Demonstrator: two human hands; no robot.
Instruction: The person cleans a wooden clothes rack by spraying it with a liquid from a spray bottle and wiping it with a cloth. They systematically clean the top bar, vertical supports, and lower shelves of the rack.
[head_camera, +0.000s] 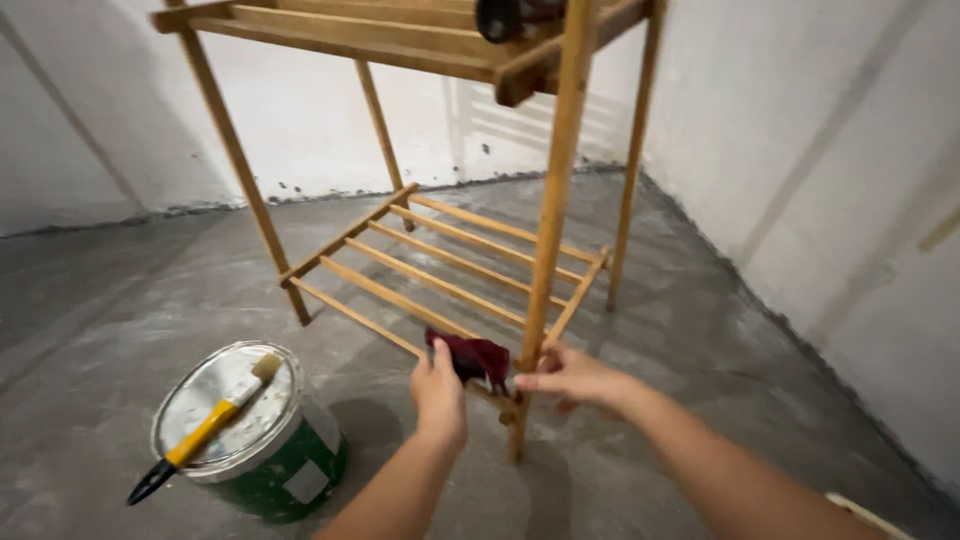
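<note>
Left hand (439, 392) gripping dark red rag (472, 358) against rack (430, 270) lower rail, right hand (572, 377) fingers closed around rack front leg just beside rag, green paint can (255, 432) left of rack, brush (205, 428) across its lid

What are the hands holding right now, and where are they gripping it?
The left hand holds a dark red rag by its left end, against the wooden rack's lower rail. The right hand grips the rack's front leg near the bottom.
</note>
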